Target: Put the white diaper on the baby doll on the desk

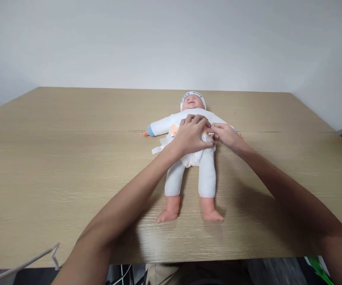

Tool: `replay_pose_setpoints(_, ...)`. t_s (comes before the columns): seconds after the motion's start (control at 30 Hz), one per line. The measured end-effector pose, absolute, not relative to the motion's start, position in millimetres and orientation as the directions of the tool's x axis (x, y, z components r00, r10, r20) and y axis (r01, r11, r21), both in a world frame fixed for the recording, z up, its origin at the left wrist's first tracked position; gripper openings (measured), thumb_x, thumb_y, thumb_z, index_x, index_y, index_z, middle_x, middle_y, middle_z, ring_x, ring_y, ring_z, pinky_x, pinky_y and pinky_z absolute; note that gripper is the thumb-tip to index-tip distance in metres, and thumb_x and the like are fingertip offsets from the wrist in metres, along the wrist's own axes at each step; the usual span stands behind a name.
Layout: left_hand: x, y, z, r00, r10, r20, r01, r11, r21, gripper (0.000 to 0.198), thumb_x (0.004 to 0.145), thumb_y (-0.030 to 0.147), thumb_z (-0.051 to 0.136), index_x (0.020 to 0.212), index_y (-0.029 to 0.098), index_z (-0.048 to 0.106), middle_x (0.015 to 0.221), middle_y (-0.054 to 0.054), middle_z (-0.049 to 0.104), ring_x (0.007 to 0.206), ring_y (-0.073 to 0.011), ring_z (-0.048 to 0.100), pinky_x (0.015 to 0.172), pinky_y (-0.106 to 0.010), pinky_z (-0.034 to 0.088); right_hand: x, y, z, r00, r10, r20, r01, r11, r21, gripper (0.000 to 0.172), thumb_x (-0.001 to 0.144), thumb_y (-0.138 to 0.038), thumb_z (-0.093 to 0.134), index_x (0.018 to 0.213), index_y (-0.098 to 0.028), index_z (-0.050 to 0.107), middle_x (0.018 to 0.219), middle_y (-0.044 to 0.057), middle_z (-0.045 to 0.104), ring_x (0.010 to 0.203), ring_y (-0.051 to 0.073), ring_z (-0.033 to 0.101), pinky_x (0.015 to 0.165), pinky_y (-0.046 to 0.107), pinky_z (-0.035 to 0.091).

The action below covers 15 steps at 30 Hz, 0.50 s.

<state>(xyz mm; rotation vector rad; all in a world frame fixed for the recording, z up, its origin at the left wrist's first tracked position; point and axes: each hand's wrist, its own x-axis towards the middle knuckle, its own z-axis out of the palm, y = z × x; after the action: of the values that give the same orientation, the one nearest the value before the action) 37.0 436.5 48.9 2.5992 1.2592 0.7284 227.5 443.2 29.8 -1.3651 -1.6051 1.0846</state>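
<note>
At 7 o'clock a white cable (25,263) runs over the near edge of the table (69,170). Near the middle, a little right of centre, the doll (207,174) lies on its back.

Its white hat (193,94) carries blue letters, small and blurred; I make them out as "HAPPY BABY". The orange print on the diaper (192,160) is too small for me to read.

The doll's long axis runs from 12 to 6 o'clock, its head at 12 and its feet nearest me. One arm points to 8 o'clock, ending in a blue cuff (150,130); the other points to 4. The diaper is around its hips, with a white tab (157,150) sticking out loose toward 8 o'clock.

My left hand (192,134) is spread over the diaper's front, fingers bent toward 1 o'clock, thumb held apart toward 3; it lies on the diaper without closing round it. At its 3 o'clock, my right hand (222,133) has thumb and forefinger pinched together on the diaper's side, where a bit of white shows at the tips.
</note>
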Motion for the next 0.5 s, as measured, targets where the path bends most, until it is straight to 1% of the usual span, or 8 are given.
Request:
replay_pose_setpoints(0.07,38,436,48,0.520,0.774,0.362,0.693,-0.630,0.351,0.049,0.083,0.046,0.087,0.123,0.026,0.068,0.143,-0.009,0.073,0.137,-0.0406,0.054,0.113,-0.055,0.046,227,442,25,-0.166,0.984,0.065,0.405,0.128,-0.905,0.046,0.087,-0.065,0.067,0.071,-0.025,0.052,0.071,-0.002,0.053,0.069,0.017,0.050,0.064,0.033,0.042)
replay_pose_setpoints(0.13,38,436,48,0.512,0.777,0.365,0.698,-0.624,0.350,0.050,0.081,0.044,0.087,0.123,0.026,0.068,0.142,-0.009,0.073,0.137,-0.0406,0.054,0.113,-0.055,0.045,228,436,20,-0.159,0.980,0.119,0.418,0.176,-0.891,0.043,0.091,-0.066,0.065,0.078,-0.026,0.056,0.076,-0.001,0.058,0.073,0.018,0.054,0.068,0.033,0.046)
replay_pose_setpoints(0.23,39,435,48,0.509,0.781,0.361,0.702,-0.620,0.352,0.048,0.081,0.040,0.086,0.123,0.026,0.067,0.142,-0.009,0.073,0.136,-0.0405,0.055,0.113,-0.054,0.044,227,419,14,-0.073,0.970,0.230,0.417,0.240,-0.877,0.036,0.093,-0.062,0.069,0.094,-0.027,0.060,0.087,0.001,0.067,0.079,0.020,0.061,0.075,0.035,0.054)
replay_pose_setpoints(0.27,39,435,48,0.511,0.780,0.360,0.701,-0.621,0.351,0.049,0.081,0.040,0.086,0.123,0.026,0.067,0.142,-0.009,0.073,0.136,-0.0405,0.055,0.114,-0.054,0.044,227,412,12,-0.049,0.954,0.295,0.437,0.286,-0.853,0.033,0.095,-0.059,0.070,0.099,-0.027,0.063,0.095,0.003,0.071,0.084,0.022,0.064,0.080,0.037,0.057)
replay_pose_setpoints(0.33,38,435,48,0.517,0.775,0.362,0.697,-0.627,0.347,0.049,0.082,0.042,0.086,0.123,0.026,0.067,0.143,-0.009,0.073,0.136,-0.0403,0.055,0.115,-0.054,0.044,225,398,10,-0.055,0.895,0.442,0.492,0.409,-0.769,0.026,0.102,-0.051,0.066,0.110,-0.026,0.070,0.116,0.009,0.076,0.105,0.026,0.070,0.098,0.043,0.059)
replay_pose_setpoints(0.4,38,436,47,0.522,0.774,0.358,0.698,-0.629,0.342,0.050,0.084,0.047,0.085,0.125,0.024,0.067,0.144,-0.010,0.073,0.137,-0.0406,0.054,0.116,-0.054,0.043,224,388,8,-0.112,0.832,0.544,0.513,0.517,-0.685,0.028,0.109,-0.044,0.057,0.123,-0.028,0.075,0.136,0.011,0.077,0.130,0.029,0.069,0.119,0.050,0.052)
replay_pose_setpoints(0.43,38,436,47,0.522,0.776,0.354,0.700,-0.627,0.342,0.051,0.086,0.049,0.085,0.127,0.024,0.067,0.144,-0.011,0.073,0.137,-0.0408,0.054,0.117,-0.054,0.042,224,385,7,-0.144,0.809,0.569,0.512,0.553,-0.657,0.032,0.112,-0.043,0.053,0.130,-0.028,0.076,0.143,0.011,0.075,0.140,0.030,0.065,0.125,0.052,0.047)
replay_pose_setpoints(0.5,38,437,46,0.519,0.782,0.344,0.706,-0.620,0.342,0.056,0.086,0.050,0.084,0.132,0.023,0.066,0.145,-0.012,0.072,0.138,-0.0416,0.054,0.118,-0.055,0.041,224,381,3,-0.204,0.782,0.589,0.519,0.596,-0.613,0.042,0.115,-0.042,0.046,0.144,-0.029,0.073,0.156,0.010,0.070,0.153,0.030,0.058,0.134,0.055,0.039)
